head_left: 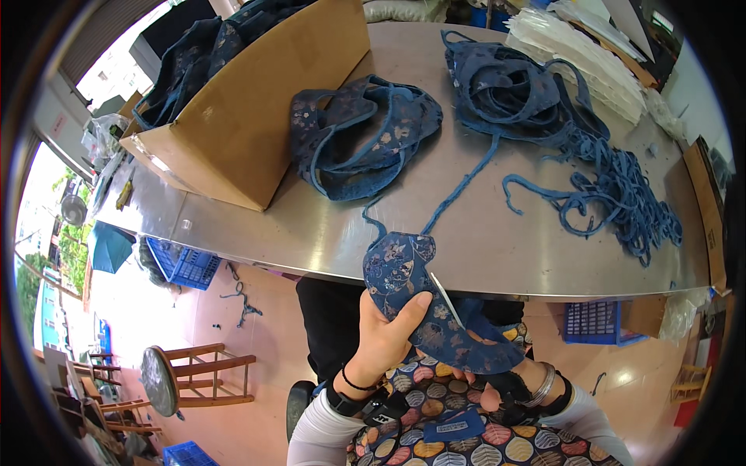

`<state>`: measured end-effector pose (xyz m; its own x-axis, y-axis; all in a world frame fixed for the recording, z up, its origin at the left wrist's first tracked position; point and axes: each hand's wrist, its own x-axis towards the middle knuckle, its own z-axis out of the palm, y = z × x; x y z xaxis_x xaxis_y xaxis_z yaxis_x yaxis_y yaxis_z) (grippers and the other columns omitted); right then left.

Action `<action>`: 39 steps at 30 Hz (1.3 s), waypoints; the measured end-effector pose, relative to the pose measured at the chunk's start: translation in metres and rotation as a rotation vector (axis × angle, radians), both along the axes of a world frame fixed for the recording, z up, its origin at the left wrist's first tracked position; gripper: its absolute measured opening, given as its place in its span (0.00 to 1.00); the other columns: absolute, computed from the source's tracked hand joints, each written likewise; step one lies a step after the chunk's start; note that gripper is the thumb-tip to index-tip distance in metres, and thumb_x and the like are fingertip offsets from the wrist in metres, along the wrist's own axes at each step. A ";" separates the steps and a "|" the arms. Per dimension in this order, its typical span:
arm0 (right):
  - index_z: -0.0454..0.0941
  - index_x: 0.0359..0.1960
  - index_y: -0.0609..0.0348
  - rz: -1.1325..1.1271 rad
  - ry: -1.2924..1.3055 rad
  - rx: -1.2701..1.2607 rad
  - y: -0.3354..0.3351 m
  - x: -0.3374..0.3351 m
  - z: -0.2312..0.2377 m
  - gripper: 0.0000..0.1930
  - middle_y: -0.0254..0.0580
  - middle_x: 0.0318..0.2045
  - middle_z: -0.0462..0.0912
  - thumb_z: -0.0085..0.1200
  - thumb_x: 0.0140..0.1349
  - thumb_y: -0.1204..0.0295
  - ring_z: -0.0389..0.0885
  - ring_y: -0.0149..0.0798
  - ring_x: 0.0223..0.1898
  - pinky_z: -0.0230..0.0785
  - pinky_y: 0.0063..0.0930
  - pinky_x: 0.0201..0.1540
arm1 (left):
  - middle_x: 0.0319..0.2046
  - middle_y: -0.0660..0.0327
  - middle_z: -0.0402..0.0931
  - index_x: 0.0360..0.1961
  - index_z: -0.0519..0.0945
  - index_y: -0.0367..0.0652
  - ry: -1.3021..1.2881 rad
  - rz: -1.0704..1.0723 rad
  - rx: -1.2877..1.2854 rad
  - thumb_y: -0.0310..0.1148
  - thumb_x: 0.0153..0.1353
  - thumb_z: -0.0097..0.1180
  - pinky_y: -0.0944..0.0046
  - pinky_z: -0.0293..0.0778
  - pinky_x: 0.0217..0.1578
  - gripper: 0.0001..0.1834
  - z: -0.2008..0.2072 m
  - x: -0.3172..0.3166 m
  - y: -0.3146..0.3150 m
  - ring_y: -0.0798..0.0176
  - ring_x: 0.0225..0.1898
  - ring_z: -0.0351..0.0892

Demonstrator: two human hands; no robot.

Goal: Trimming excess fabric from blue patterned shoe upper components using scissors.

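Note:
My left hand (391, 332) is closed on a blue floral fabric piece (404, 268), thumb on top, above my lap at the table's front edge. From the fabric's upper end, blue edging cords (466, 180) run onto the table toward the bundles. My right hand (491, 398) is partly hidden under the fabric's lower end. It is closed around the black handle of what look like scissors. A slim pale blade (446, 300) of the scissors shows beside the fabric, pointing up and left.
On the metal table (326, 241) lie two looped bundles of floral fabric (365, 136) (505, 89) and a tangle of blue cord (622, 194). A cardboard box (256, 101) of fabric stands left; white sheets (575, 58) are stacked far right. Below are a stool (161, 380) and blue crates (185, 264).

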<state>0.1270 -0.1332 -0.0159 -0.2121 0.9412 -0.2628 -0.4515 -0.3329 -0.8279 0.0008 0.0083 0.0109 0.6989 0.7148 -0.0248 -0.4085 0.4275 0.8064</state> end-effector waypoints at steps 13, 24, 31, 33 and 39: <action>0.66 0.49 0.57 -0.018 -0.001 0.007 0.002 0.001 -0.002 0.32 0.34 0.40 0.69 0.62 0.45 0.53 0.66 0.29 0.39 0.59 0.20 0.42 | 0.31 0.65 0.74 0.37 0.72 0.36 -0.031 0.022 -0.054 0.24 0.56 0.52 0.73 0.72 0.32 0.08 0.002 0.001 -0.002 0.73 0.30 0.74; 0.68 0.45 0.56 -0.188 0.025 0.078 0.016 0.004 -0.010 0.32 0.32 0.34 0.70 0.62 0.44 0.49 0.67 0.25 0.33 0.60 0.16 0.35 | 0.32 0.64 0.75 0.39 0.72 0.36 -0.059 0.021 -0.085 0.23 0.56 0.51 0.72 0.72 0.32 0.09 -0.001 0.001 -0.002 0.72 0.31 0.75; 0.70 0.43 0.56 -0.110 0.062 -0.038 -0.012 -0.002 -0.015 0.31 0.30 0.30 0.71 0.62 0.43 0.47 0.67 0.23 0.29 0.60 0.14 0.30 | 0.34 0.62 0.74 0.43 0.71 0.35 -0.078 0.025 -0.108 0.22 0.55 0.52 0.71 0.72 0.34 0.13 -0.005 0.002 -0.003 0.71 0.32 0.75; 0.70 0.43 0.56 -0.102 0.057 -0.029 -0.015 -0.003 -0.016 0.31 0.30 0.29 0.71 0.62 0.43 0.46 0.67 0.22 0.28 0.61 0.13 0.29 | 0.34 0.62 0.74 0.44 0.70 0.35 -0.090 0.013 -0.109 0.22 0.55 0.52 0.70 0.72 0.35 0.15 -0.006 0.001 -0.003 0.70 0.33 0.75; 0.71 0.42 0.55 -0.085 -0.017 -0.025 -0.010 -0.003 -0.006 0.32 0.27 0.28 0.71 0.63 0.40 0.46 0.67 0.20 0.27 0.59 0.12 0.28 | 0.38 0.60 0.74 0.47 0.68 0.35 -0.088 0.071 -0.052 0.22 0.54 0.52 0.68 0.72 0.38 0.17 -0.006 0.003 -0.005 0.68 0.37 0.75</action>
